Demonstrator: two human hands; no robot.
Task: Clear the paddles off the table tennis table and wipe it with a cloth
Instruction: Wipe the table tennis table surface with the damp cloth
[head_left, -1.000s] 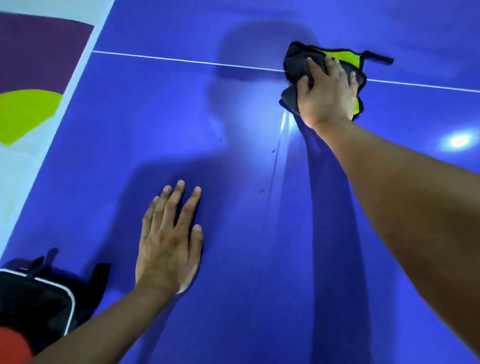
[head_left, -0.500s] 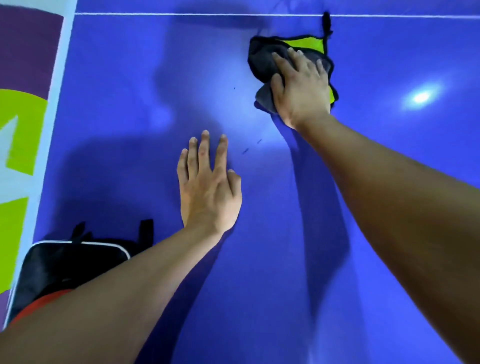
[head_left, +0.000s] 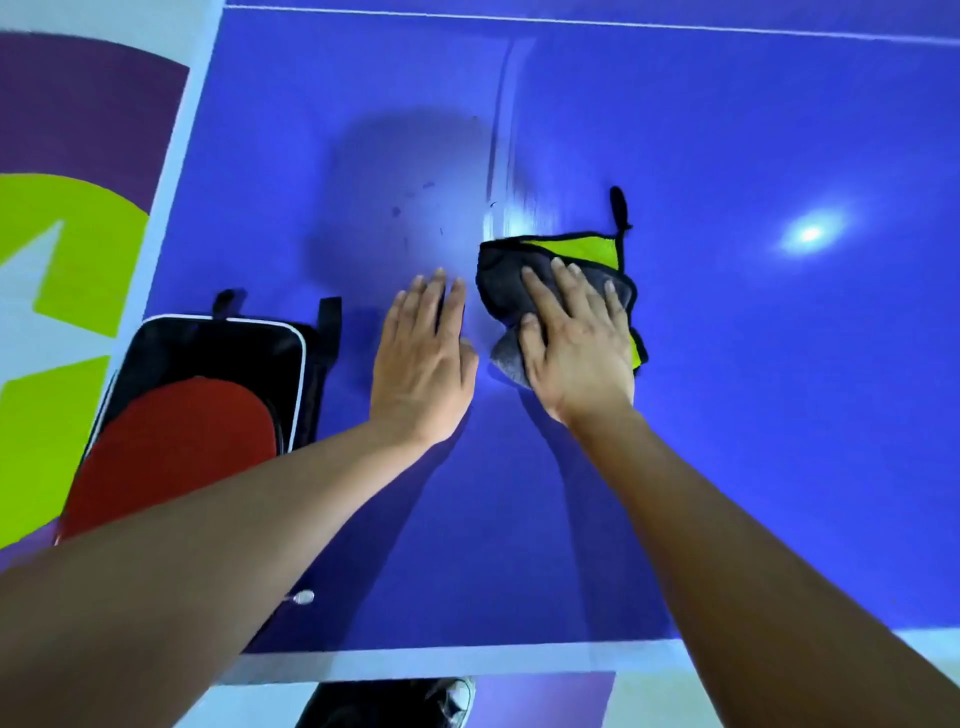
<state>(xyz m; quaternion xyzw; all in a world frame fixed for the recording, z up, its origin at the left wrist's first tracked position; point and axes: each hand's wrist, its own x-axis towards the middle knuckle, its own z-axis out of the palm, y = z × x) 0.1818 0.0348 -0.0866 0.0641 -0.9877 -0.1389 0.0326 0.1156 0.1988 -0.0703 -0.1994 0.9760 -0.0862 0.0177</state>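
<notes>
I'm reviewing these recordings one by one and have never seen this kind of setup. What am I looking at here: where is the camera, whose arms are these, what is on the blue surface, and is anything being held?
There is no machine here. A person wears a wide-angle camera on the head, looking forward and down, so the two bare arms are their own. The blue surface is a table tennis table seen from above. The right hand lies flat on a grey and yellow-green cloth, pressing it to the table as for wiping rather than gripping it. The left hand rests open on the table beside the cloth, holding nothing. At the table's left edge lies an open black case with a red paddle in it. A shoe shows below the near edge.
</notes>
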